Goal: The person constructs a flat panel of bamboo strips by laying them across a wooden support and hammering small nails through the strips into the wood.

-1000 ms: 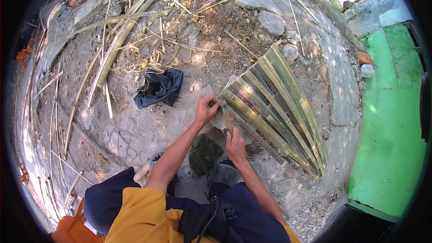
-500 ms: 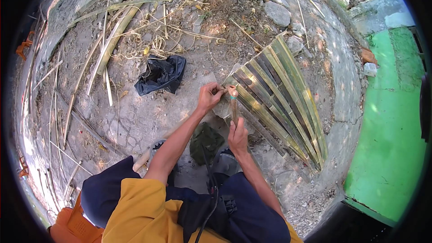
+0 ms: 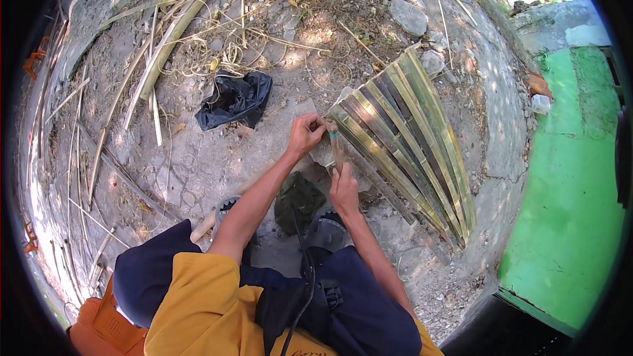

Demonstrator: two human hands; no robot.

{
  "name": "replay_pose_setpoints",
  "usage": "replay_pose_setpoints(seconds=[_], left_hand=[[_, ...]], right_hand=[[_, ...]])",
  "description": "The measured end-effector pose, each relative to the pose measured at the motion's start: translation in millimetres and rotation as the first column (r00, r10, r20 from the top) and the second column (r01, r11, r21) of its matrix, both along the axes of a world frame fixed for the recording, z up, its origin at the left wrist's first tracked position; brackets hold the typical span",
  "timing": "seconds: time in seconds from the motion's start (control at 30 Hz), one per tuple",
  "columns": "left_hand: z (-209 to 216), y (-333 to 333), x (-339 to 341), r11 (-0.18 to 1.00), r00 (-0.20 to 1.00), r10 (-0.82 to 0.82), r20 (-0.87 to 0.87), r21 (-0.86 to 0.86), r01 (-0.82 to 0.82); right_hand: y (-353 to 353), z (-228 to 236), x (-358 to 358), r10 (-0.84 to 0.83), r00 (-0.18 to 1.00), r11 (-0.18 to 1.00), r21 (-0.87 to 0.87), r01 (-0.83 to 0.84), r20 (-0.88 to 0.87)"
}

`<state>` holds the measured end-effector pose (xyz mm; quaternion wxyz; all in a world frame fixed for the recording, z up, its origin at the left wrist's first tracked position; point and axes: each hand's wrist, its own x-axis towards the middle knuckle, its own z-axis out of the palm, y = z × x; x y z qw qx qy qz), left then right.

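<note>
Both hands have lifted off the slat mat (image 3: pixel 409 138): the left hand (image 3: pixel 304 135) pinches the strip (image 3: pixel 337 148)'s top, the right hand (image 3: pixel 344 188) grips its lower end, now held upright.

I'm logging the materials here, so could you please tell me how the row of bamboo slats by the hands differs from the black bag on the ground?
The bamboo slats are long, stiff, yellow-green strips lying side by side; the black bag is soft, crumpled and dark. The slats lie at the left hand and right hand; the bag lies apart, untouched. Both rest on the bare ground.
</note>
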<state>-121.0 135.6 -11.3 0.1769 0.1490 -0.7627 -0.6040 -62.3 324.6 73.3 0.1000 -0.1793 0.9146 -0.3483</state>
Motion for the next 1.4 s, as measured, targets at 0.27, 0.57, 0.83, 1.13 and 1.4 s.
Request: replay_pose_setpoints(seconds=[0.27, 0.57, 0.83, 1.13, 1.4], left_hand=[[-2, 4, -1, 1.000, 0.999, 0.009, -0.051, 0.023, -0.008], [11, 7, 3, 0.999, 1.000, -0.006, 0.010, 0.040, 0.006], [-1, 7, 2, 0.997, 0.999, -0.008, 0.050, 0.073, 0.004], [6, 10, -1, 0.987, 0.998, -0.010, 0.060, 0.162, 0.000], [4, 6, 1, 0.994, 0.999, 0.004, 0.043, 0.107, -0.009]], right_hand=[[5, -2, 8, -0.043, 0.999, 0.997, -0.072, 0.043, 0.004], [3, 6, 16, -0.080, 0.997, 0.983, -0.166, 0.079, 0.002], [2, -1, 13, -0.044, 0.999, 0.988, -0.146, 0.045, 0.013], [0, 17, 7, -0.087, 0.994, 0.966, -0.250, 0.068, -0.065], [0, -3, 5, -0.046, 0.999, 0.998, -0.035, 0.047, 0.020]])
